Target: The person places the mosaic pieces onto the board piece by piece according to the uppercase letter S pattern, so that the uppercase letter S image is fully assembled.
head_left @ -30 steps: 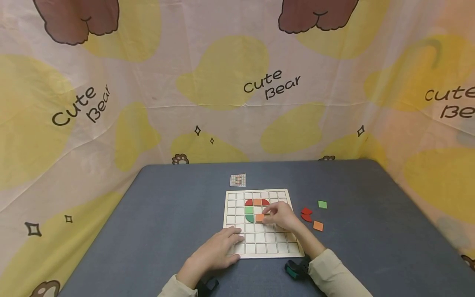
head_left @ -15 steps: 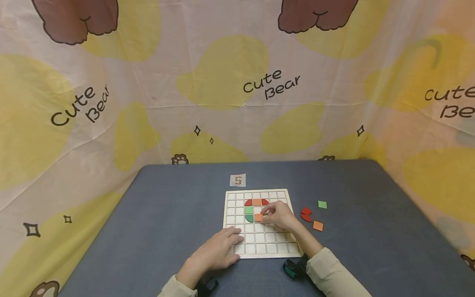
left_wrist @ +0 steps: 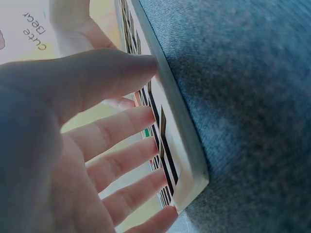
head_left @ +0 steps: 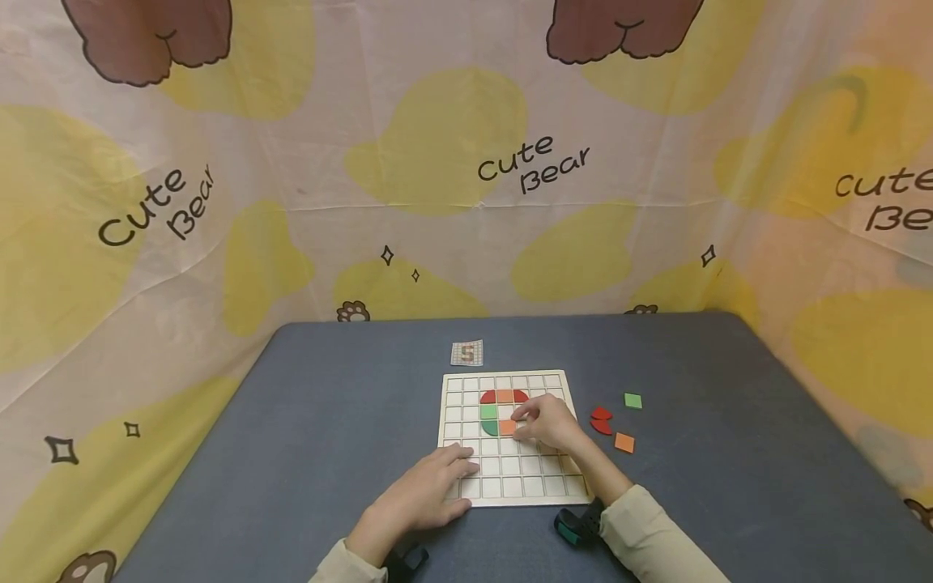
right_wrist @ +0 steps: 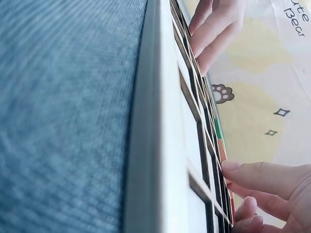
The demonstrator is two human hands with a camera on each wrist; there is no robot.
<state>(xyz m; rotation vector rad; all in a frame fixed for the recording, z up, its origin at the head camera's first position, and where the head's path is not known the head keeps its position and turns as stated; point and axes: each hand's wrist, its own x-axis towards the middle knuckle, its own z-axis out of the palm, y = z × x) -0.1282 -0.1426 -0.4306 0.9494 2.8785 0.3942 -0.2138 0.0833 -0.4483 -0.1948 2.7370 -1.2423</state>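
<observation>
Right hand (head_left: 548,423): hung over the grid board, fingers bent, thumb and forefinger narrowly apart, thumb touching the lower orange tile; whether it pinched that tile could not be told.
Lower orange tile (head_left: 506,427): lay on the grid board (head_left: 534,487), just right of the dark green piece (head_left: 490,427).
Left hand (head_left: 433,484): rested on the board's near left corner, fingers spread, holding nothing.
Laid pieces: toward the board's far edge, two red corner pieces (head_left: 488,397) flanked the upper orange tile (head_left: 505,396); a light green tile (head_left: 488,412) sat between the left red and dark green pieces.
Loose pieces: red pieces (head_left: 601,427), a spare orange tile (head_left: 624,443) and a spare green tile (head_left: 633,402) lay right of the board.
Picture card (head_left: 467,353): lay beyond the board's far edge.
Likely trouble: a sideways thumb drag could have unseated the lower orange tile or nudged its green neighbour; slack left-hand pressure could have let the board slide.
</observation>
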